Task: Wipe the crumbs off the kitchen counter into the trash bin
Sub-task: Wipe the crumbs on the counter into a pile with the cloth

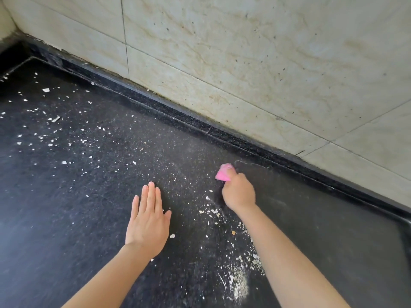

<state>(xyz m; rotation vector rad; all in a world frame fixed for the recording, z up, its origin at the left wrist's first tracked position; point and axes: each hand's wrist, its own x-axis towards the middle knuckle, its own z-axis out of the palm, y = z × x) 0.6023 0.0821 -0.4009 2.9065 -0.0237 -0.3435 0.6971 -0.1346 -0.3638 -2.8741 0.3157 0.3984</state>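
White crumbs lie scattered over the black speckled counter, thickest at the far left. A denser heap of crumbs lies near the front, beside my right forearm. My right hand grips a pink cloth and presses it onto the counter near the back ledge. My left hand rests flat on the counter with its fingers straight, left of the right hand. No trash bin is in view.
A raised black ledge runs along the back of the counter under a beige tiled wall. The counter's right end drops off at the far right. The strip right of my right arm shows few crumbs.
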